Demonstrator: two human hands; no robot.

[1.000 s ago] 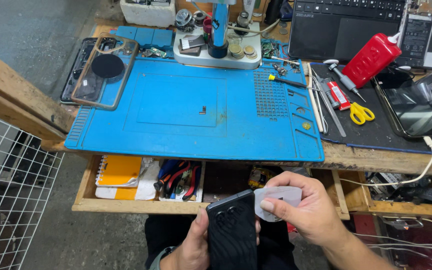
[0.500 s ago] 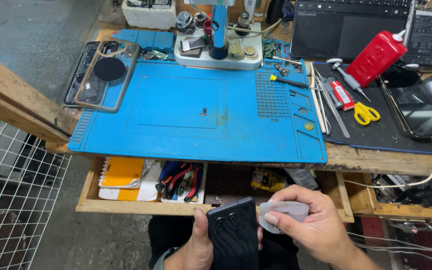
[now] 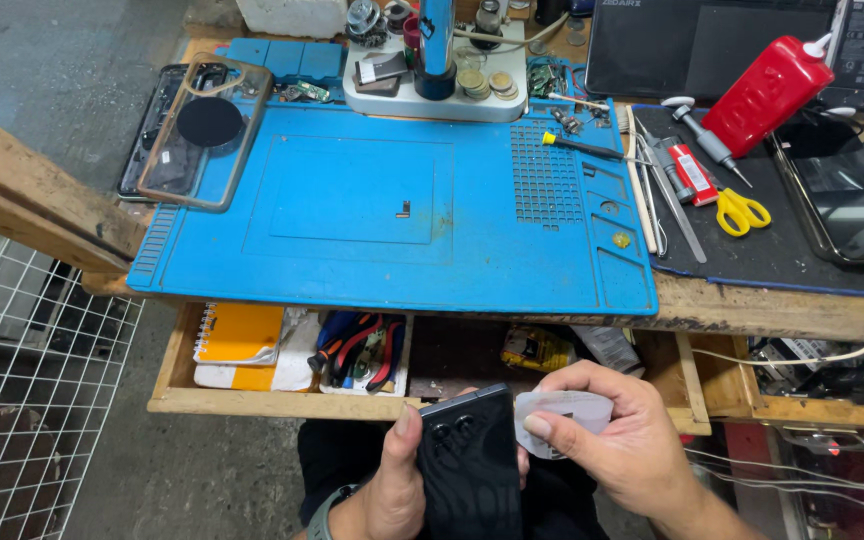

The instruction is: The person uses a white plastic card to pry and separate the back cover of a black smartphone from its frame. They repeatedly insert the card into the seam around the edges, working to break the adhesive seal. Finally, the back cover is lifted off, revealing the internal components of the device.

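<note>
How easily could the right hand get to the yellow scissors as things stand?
Probably not straight away: the right hand holds a pale pad down by the phone. The yellow scissors lie uncovered on the black mat, nothing over them.

Illumination is bright and even across the blue mat, with soft short shadows, mild glare on the dark screen at 3 o'clock, a dimmer open drawer, sharp focus, and slight wide-angle bending at the edges.

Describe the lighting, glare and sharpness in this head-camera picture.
Head view: even, soft light, faint shadows; pale reflections on the glossy dark tablet screen at right; blue rubber work mat sharp; black phone in the left hand and right hand slightly soft.
</note>
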